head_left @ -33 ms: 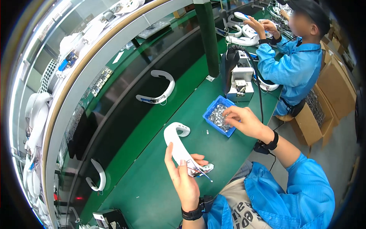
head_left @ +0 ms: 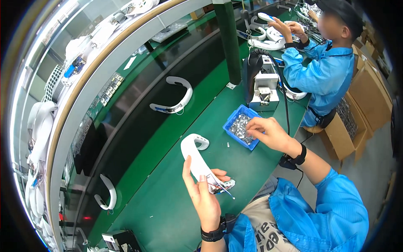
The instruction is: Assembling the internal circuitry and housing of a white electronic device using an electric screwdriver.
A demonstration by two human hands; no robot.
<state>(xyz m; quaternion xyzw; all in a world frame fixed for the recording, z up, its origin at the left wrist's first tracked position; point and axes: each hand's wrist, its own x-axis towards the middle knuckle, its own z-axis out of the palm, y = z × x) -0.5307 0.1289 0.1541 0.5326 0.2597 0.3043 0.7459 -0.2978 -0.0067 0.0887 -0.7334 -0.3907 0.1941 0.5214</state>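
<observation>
My left hand (head_left: pixel 205 201) is closed around a white C-shaped neckband housing (head_left: pixel 196 157), held at an angle above the green bench. Thin wires and a small circuit board (head_left: pixel 224 186) show at its near end, beside my fingers. Over the right side of a blue bin (head_left: pixel 230 128), my right hand (head_left: pixel 270 133) is closed in a pinch. Small metal parts (head_left: pixel 240 126) fill that bin. Whatever sits between the right fingertips is too small to make out. Two tiny white pieces (head_left: pixel 228 144) lie on the bench between the bin and the housing.
Other white neckband housings (head_left: pixel 184 98) rest on the dark conveyor strip beyond the green bench (head_left: pixel 168 189). A grey device (head_left: pixel 265 94) with a black cable stands behind the bin. At right, a co-worker in blue (head_left: pixel 319 67) handles a white piece near open cardboard boxes (head_left: pixel 348 130).
My left hand and the housing have shifted very slightly to the right. My right hand stays pinched over the bin.
</observation>
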